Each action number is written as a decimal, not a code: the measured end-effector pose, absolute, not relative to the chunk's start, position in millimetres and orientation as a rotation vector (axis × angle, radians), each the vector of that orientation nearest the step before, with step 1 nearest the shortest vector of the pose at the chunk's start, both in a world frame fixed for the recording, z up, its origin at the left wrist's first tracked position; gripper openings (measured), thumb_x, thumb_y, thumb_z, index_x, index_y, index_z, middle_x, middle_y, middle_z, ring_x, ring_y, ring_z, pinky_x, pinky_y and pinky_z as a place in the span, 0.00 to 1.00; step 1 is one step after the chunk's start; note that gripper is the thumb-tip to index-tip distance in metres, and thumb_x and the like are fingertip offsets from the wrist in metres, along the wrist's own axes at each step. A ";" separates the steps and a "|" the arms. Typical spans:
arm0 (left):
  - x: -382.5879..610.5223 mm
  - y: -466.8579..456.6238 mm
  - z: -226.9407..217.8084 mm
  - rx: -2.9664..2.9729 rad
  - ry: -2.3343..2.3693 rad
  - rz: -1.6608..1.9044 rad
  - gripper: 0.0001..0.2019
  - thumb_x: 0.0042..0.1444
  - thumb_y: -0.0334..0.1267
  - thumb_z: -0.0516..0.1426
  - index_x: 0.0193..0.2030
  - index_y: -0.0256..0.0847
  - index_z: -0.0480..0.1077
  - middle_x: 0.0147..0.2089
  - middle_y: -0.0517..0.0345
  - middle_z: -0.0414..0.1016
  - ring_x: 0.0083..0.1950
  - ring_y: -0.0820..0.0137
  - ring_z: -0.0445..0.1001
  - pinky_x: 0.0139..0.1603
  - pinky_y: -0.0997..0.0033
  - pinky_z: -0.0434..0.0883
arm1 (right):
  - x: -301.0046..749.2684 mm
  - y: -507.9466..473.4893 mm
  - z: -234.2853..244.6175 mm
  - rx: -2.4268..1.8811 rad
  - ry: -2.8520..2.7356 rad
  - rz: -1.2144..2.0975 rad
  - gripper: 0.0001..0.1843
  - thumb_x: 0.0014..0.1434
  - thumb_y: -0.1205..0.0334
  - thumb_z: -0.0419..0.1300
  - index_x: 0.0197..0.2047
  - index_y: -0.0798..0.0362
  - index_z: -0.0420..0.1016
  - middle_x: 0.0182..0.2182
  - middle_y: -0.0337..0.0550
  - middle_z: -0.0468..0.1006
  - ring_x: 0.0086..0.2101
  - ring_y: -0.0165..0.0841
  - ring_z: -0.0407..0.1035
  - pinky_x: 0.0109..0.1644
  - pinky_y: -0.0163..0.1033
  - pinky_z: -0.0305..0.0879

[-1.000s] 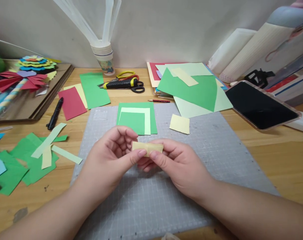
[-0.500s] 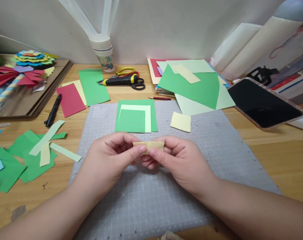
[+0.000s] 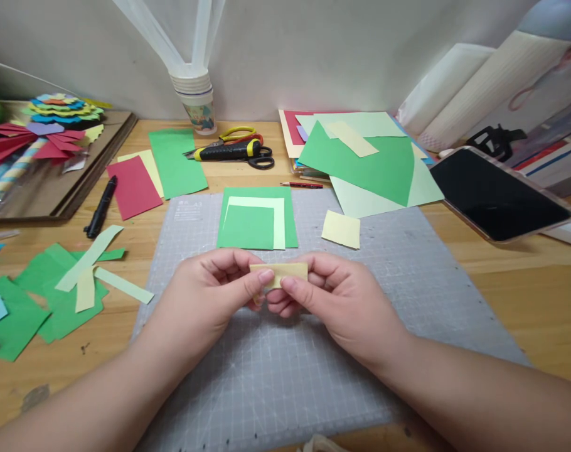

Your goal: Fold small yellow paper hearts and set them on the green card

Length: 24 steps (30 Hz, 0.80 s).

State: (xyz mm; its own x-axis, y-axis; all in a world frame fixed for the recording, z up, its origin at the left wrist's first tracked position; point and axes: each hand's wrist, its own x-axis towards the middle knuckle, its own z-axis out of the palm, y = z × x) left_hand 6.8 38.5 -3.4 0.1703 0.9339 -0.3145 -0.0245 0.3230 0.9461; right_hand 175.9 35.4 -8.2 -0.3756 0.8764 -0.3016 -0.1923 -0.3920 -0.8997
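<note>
Both hands pinch one small folded strip of pale yellow paper (image 3: 285,272) above the grey cutting mat (image 3: 314,351). My left hand (image 3: 214,295) grips its left end with thumb and fingers closed. My right hand (image 3: 332,301) grips the right end the same way. Just beyond the hands, a stack of green and light green squares (image 3: 256,218) lies on the mat, and a small yellow paper square (image 3: 341,229) lies to its right.
Green and pale scraps (image 3: 54,295) lie at the left. A black pen (image 3: 100,207), red and green sheets (image 3: 154,169), scissors and a knife (image 3: 233,150), and a cup (image 3: 198,107) sit behind. A pile of coloured paper (image 3: 365,163) and a phone (image 3: 497,194) are at the right.
The hands with the yellow strip have barely shifted; the thumbs have slid slightly along the folded paper. The view tilted a little between the earliest frame and now.
</note>
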 end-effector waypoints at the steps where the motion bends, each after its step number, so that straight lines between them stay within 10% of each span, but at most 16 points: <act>1: 6.4 38.7 -3.6 1.002 1.187 0.874 0.07 0.51 0.37 0.64 0.26 0.38 0.73 0.23 0.65 0.74 0.26 0.78 0.71 0.29 0.81 0.69 | 175.9 35.4 -8.3 -1.077 -1.048 1.849 0.09 0.55 0.58 0.65 0.30 0.55 0.75 0.28 0.40 0.81 0.30 0.28 0.75 0.35 0.33 0.72; 24: 3.8 37.0 -5.1 0.989 1.152 0.851 0.08 0.53 0.39 0.64 0.28 0.39 0.72 0.25 0.65 0.74 0.27 0.78 0.70 0.30 0.81 0.68 | 176.1 35.3 -9.1 -1.084 -1.054 1.828 0.09 0.55 0.57 0.65 0.31 0.55 0.76 0.28 0.41 0.81 0.29 0.29 0.76 0.34 0.34 0.73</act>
